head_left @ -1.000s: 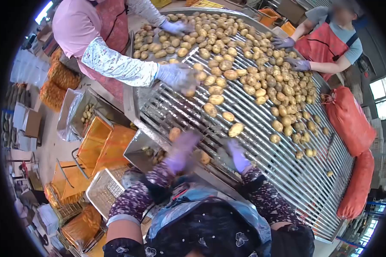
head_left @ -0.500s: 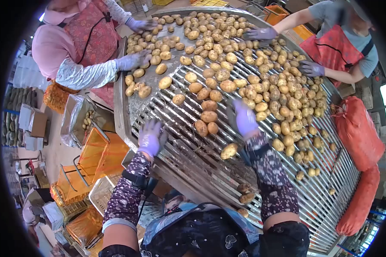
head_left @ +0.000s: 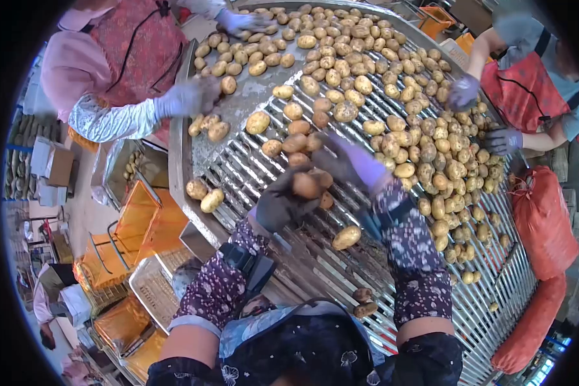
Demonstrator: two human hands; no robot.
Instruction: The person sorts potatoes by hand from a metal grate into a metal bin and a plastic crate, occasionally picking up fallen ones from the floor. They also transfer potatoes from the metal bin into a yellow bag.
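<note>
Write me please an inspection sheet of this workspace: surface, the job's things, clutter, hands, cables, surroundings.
Surface: slatted metal table, tilted in view, solid plate at its upper end.
Job's things: many potatoes spread over the table; one potato at the left hand; a lone one lies near the right forearm.
Clutter: two potatoes on the table's left rim; dark ones at the near edge.
Hands: left hand, gloved, closed on the potato; right hand, gloved, blurred, reaching among potatoes, grip cannot be told.
Cables: nothing seen.
Surroundings: two other people, gloved hands on the potatoes; red sacks at right; orange crates and boxes at left.
</note>
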